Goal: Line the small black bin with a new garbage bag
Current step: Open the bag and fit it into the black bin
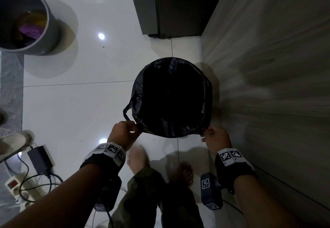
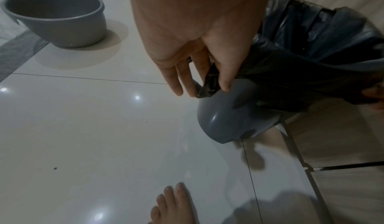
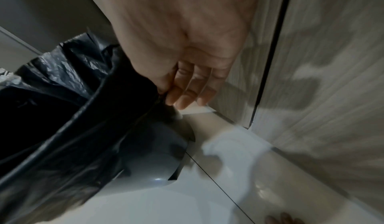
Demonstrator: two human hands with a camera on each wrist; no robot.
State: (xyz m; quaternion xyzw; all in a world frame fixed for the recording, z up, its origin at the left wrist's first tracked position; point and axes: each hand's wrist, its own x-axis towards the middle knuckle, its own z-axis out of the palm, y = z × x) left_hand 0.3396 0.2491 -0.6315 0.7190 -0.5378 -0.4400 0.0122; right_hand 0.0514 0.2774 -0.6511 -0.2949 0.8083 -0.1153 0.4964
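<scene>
Bin [image 2: 226,117] stands on the white tile floor [image 1: 85,113], just beside the wood-grain cabinet [image 1: 267,67] on the right, dark fridge [image 1: 171,6] beyond it. Black bag [image 1: 171,97] sits inside the bin w/ its mouth spread wide and folded over the rim; far edge already draped, crinkled plastic hanging down the outside. Left hand [image 1: 123,129] pinches the near-left edge of the bag btwn thumb and fingers, plastic bunched at the grey rim; a loose handle loop [image 1: 127,112] sticks out just beyond that hand. Right hand [image 1: 215,138] pinches the near-right edge, thumb and forefinger closed on the film, other fingers relaxed below. Both hands low at the rim, apart on opposite sides of the near edge. Bin wall shows grey below the bag in both wrist views. Second grey bin [image 1: 26,22] well apart at far left, coloured stuff inside. Power strip [image 1: 16,185], adapter [image 1: 40,158] and cables at lower left. Bare feet [image 1: 139,158] near the bin.
</scene>
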